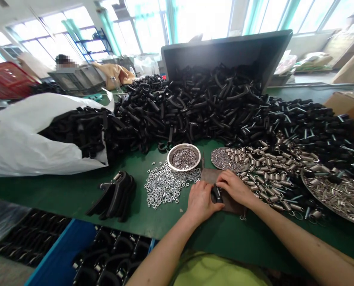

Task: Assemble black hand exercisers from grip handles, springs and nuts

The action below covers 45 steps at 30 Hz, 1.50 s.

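Near the front edge of the green surface (165,220), left hand (200,201) and right hand (234,186) fingers are pinching a small black plastic-looking piece (217,194), probably handling light and stiff, best gripped by its ends.

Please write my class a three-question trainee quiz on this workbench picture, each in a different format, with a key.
1. True or false: the left hand is holding a screw.
2. Which of these lies nearest the right forearm? A) curtains B) a red crate C) springs
3. Fill in the blank: the open white bag contains many parts whose colour is ____.

Key:
1. False; its fingers hold a black part.
2. C
3. black
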### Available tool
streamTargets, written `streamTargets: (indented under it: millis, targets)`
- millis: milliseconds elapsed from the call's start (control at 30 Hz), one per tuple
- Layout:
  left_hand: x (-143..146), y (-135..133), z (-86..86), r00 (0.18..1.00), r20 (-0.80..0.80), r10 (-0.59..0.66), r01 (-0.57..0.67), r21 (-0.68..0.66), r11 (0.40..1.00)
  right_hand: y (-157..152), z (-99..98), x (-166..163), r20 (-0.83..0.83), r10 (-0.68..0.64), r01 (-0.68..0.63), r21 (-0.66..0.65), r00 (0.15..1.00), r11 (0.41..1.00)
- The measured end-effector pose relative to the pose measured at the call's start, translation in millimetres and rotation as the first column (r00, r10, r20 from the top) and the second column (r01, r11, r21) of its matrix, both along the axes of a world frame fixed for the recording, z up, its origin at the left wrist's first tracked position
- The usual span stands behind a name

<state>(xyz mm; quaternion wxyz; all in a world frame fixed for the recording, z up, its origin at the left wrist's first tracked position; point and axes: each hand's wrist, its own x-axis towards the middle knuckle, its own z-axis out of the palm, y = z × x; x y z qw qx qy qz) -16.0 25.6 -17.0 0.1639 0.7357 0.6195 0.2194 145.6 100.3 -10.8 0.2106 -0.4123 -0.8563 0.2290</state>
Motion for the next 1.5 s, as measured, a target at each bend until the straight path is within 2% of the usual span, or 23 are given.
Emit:
streamTargets:
  millis: [233,367,500,600,700,867,1067,1233,1367,1433,1500]
  targets:
    - [2,-1,-2.4,1.0,0.01,-0.002,0.002,0.016,1.0,-16,-4.2,-11,0.104,0.013,-0.027,0.142,0.995,0.99]
    - [2,-2,-1.2,1.0,0.012,-0.005,0.005,0.035,0.999,-19,2.4,-5,0.174,0.022,-0.049,0.155,0.984,0.987]
    - [1,-5,1.2,0.997,-0.012,-0.076,0.077,0.056,0.995,18,14.0,11,0.246,0.056,-0.08,0.091,0.968,0.993]
    - [1,-5,3.2,0.991,-0.053,-0.119,0.122,0.062,0.991,59,12.8,18,0.299,-0.103,0.07,0.12,0.949,0.99]
    - [3,-5,4.0,0.99,-0.084,-0.115,0.121,0.066,0.99,88,1.6,16,0.358,-0.234,0.188,0.16,0.904,0.969]
    - [3,-4,1.6,0.989,-0.105,-0.107,0.114,0.067,0.991,101,-13.4,10,0.452,-0.26,0.211,0.158,0.853,0.965]
    - [3,-3,-1.7,0.987,-0.107,-0.123,0.133,0.09,0.987,102,-8.9,14,0.497,-0.228,0.196,0.117,0.837,0.974]
    - [2,-3,-3.6,0.989,-0.085,-0.122,0.131,0.101,0.986,100,-6.2,15,0.463,-0.229,0.226,0.062,0.856,0.972]
    - [2,-2,-3.6,0.991,-0.03,-0.131,0.134,0.092,0.987,100,-7.0,17,0.344,-0.287,0.298,0.02,0.894,0.954]
    - [2,-1,-2.4,0.99,0.047,-0.129,0.125,0.077,0.989,98,-4.9,21,0.244,-0.325,0.338,-0.009,0.914,0.941]
    - [1,2,0.4,0.973,0.222,-0.06,0.055,0.029,0.998,91,-0.5,25,0.131,-0.348,0.357,-0.052,0.928,0.933]
